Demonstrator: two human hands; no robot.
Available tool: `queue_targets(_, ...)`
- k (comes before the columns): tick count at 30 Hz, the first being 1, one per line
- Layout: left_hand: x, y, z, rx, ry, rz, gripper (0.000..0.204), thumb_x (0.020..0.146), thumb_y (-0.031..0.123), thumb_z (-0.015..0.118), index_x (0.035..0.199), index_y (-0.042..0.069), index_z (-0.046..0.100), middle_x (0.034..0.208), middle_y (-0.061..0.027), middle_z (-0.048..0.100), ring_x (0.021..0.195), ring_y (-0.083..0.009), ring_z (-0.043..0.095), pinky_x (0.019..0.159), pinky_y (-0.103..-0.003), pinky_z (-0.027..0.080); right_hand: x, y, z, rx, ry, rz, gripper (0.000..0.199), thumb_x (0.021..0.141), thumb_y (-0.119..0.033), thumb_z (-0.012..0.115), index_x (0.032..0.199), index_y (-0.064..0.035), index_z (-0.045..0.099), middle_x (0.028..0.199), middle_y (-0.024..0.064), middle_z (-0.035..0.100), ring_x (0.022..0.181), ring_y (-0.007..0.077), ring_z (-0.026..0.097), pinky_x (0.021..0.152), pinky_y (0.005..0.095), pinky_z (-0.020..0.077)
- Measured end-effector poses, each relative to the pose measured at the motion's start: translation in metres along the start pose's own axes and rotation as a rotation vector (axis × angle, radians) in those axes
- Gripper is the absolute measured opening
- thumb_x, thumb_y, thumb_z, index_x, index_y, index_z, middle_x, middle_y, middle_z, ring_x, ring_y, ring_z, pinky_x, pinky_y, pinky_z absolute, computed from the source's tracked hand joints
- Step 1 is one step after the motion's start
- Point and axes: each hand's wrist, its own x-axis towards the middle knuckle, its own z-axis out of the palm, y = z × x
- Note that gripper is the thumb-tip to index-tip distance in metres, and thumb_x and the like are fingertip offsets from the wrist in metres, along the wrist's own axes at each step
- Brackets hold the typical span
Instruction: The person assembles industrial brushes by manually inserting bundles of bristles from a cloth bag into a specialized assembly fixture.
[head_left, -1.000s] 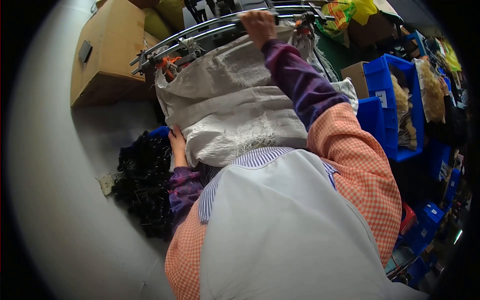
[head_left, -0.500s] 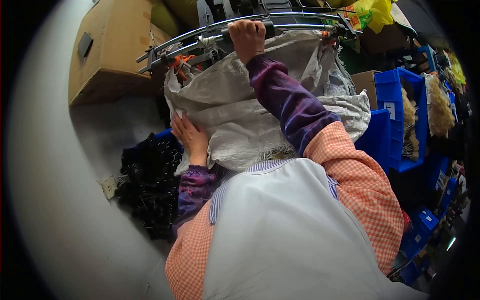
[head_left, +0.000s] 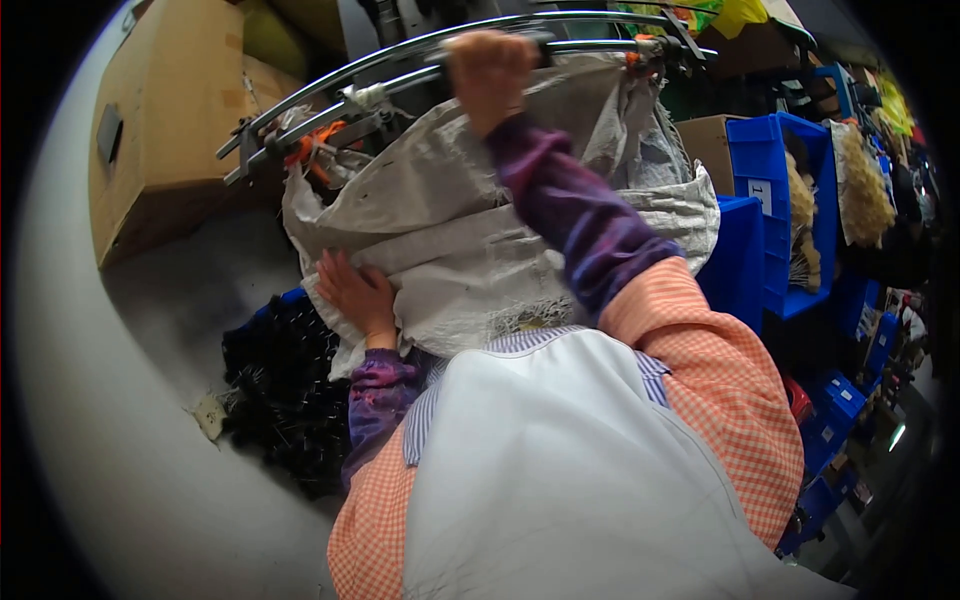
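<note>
My right hand (head_left: 490,75), slightly blurred, is wrapped round a black grip (head_left: 543,48) on the curved metal rails (head_left: 600,46) at the far side. A whitish woven sack (head_left: 440,265) with frayed threads is spread between the rails and my apron, partly beneath my right forearm. My left hand (head_left: 358,298) lies on the sack's left part, palm down with fingers apart. Orange ties (head_left: 318,140) show where the sack meets the left end of the rails.
A large cardboard box (head_left: 175,130) stands at the far left. Below it, black bristly pieces (head_left: 280,390) are heaped beside the pale wall (head_left: 85,400). On the right, blue crates (head_left: 775,220) are stacked, one holding tan bristly bundles. A yellow bag (head_left: 742,16) lies at the back right.
The whole view has shifted, so the rails and sack appear farther left and the rails more slanted. My right hand still grips the rail; my left hand still rests on the sack.
</note>
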Motion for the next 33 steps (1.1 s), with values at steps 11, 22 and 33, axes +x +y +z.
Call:
queue_targets(11, 0.000, -0.004, -0.003, -0.064, 0.010, -0.011, 0.042, 0.078, 0.017, 0.045, 0.119, 0.005, 0.044, 0.131, -0.0161, 0.038, 0.125, -0.0370, 0.028, 0.102, -0.053, 0.017, 0.011, 0.085, -0.031, 0.073, 0.066, -0.089, 0.033, 0.059, -0.016, 0.066, 0.089, -0.0165, 0.050, 0.082, -0.0014, 0.050, 0.082, 0.0194, 0.049, 0.079, 0.0394, 0.0333)
queue_targets(22, 0.000, 0.002, -0.003, -0.069, -0.008, -0.027, 0.042, 0.077, 0.016, 0.046, 0.117, 0.006, 0.046, 0.131, -0.0162, 0.038, 0.125, -0.0358, 0.029, 0.102, -0.053, 0.017, 0.006, 0.042, -0.011, 0.009, 0.038, -0.150, 0.023, 0.067, -0.014, 0.060, 0.087, -0.0177, 0.049, 0.082, -0.0028, 0.051, 0.083, 0.0170, 0.050, 0.080, 0.0371, 0.0331)
queue_targets(33, 0.001, -0.005, -0.010, -0.035, -0.006, -0.019, 0.041, 0.077, 0.016, 0.046, 0.117, 0.006, 0.045, 0.130, -0.0147, 0.040, 0.125, -0.0348, 0.030, 0.102, -0.052, 0.018, 0.083, 0.111, -0.110, 0.405, -0.062, -0.289, 0.079, 0.074, -0.025, 0.060, 0.136, 0.0010, 0.019, 0.141, 0.0193, 0.019, 0.130, 0.0368, 0.020, 0.106, 0.0446, 0.0157)
